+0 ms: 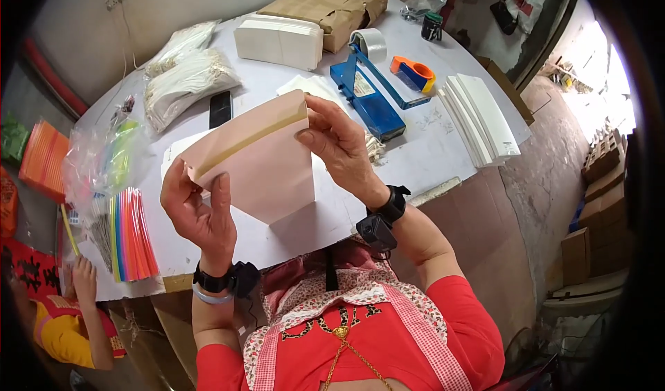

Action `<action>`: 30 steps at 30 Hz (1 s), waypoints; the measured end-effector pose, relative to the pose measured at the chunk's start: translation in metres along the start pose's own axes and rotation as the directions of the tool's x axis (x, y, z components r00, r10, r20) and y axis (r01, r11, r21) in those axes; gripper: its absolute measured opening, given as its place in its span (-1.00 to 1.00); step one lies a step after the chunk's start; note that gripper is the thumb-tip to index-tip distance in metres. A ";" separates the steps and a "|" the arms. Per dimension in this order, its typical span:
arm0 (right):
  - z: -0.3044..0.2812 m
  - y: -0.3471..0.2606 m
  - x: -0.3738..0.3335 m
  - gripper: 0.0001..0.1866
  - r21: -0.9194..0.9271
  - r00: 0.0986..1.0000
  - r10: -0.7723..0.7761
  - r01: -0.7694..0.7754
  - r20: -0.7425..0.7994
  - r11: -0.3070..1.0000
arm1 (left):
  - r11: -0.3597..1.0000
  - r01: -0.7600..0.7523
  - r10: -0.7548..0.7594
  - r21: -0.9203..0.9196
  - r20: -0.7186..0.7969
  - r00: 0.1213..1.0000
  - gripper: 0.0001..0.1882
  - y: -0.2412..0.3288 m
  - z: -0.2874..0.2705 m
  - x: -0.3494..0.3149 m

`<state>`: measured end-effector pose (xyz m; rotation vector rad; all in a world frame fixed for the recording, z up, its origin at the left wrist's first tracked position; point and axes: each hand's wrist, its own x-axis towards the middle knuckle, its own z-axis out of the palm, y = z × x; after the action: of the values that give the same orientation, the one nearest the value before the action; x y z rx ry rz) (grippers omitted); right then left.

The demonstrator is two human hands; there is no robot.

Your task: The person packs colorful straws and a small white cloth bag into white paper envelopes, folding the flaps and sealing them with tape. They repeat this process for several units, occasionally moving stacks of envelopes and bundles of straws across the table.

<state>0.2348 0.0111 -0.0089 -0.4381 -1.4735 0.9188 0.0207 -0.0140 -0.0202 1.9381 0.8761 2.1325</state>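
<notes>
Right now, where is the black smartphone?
In the head view, the black smartphone lies left of centre on the white table, just right of the bagged white bundle and beyond the held pale pink paper.

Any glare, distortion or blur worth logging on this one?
Head view: glare whites out the opening at upper right; head view: corners black, table edges look bowed, likely fisheye; head view: left hand, right hand and pink paper look reasonably sharp.
</notes>
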 end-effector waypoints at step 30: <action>0.005 -0.010 -0.002 -0.57 -0.349 0.985 -0.046 0.103 0.167 0.932 | 0.992 0.125 -0.125 0.003 0.031 0.992 -0.79 0.004 -0.040 0.008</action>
<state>0.2327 0.0016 -0.0020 -0.5803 -1.7992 0.6347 -0.0170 -0.0266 -0.0111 1.8588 0.9664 2.0264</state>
